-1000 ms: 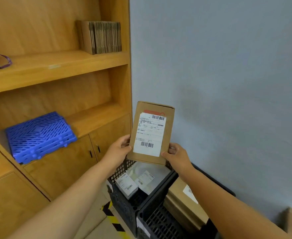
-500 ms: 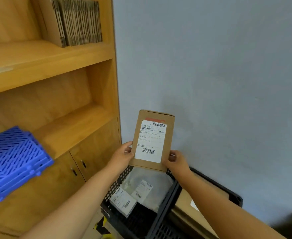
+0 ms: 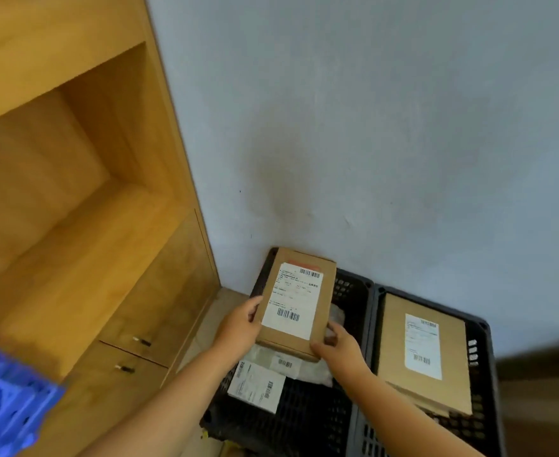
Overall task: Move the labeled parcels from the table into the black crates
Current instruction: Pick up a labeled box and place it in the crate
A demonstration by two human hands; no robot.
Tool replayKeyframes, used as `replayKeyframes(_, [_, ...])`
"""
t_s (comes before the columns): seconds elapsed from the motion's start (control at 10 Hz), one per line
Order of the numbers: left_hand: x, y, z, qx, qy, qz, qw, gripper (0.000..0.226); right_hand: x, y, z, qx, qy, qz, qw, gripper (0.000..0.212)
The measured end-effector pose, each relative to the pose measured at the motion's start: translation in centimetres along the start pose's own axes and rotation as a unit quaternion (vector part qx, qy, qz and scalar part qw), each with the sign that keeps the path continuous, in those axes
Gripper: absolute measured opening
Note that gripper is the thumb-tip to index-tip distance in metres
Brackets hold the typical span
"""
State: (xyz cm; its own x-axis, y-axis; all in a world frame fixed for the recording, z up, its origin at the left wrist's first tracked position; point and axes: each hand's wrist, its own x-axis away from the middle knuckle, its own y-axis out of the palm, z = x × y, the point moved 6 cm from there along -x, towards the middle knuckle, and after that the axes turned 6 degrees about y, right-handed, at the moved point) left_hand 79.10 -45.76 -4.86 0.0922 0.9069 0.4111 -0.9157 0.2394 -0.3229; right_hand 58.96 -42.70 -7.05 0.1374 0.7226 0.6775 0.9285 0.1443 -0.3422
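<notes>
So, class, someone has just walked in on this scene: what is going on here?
A person is holding a labeled cardboard parcel in both hands, the left hand gripping its left edge and the right hand its lower right corner. The parcel hangs over the left black crate, which already holds a soft wrapped parcel and a small white-labeled packet. The right black crate beside it holds a larger flat cardboard parcel. Both crates sit against the wall next to a wooden cabinet.
</notes>
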Motion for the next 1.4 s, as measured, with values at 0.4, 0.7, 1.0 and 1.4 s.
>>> replayKeyframes(0.4, [-8.5, 8.2, -12.7, -0.174, -0.065, -0.092, 0.978, 0.045, -11.6, 3.9, 10.9, 0.026, 0.130, -0.014, 0.991, 0.061])
replayKeyframes(0.7, [-17.3, 11.5, -19.4, -0.254, -0.049, -0.034, 0.965, 0.042, -22.6, 7.9, 15.0, -0.054, 0.107, -0.016, 0.993, 0.071])
replayKeyframes(1.0, [-21.6, 14.7, -23.3, -0.421, -0.017, -0.067, 0.905, 0.066, -29.0, 10.7, 17.1, -0.062, 0.068, -0.024, 0.995, 0.075])
replayKeyframes(1.4, [-25.7, 18.9, -24.7, -0.624, 0.072, -0.192, 0.754, 0.100, -31.7, 11.0, 17.3, 0.124, -0.044, -0.045, 0.990, 0.062])
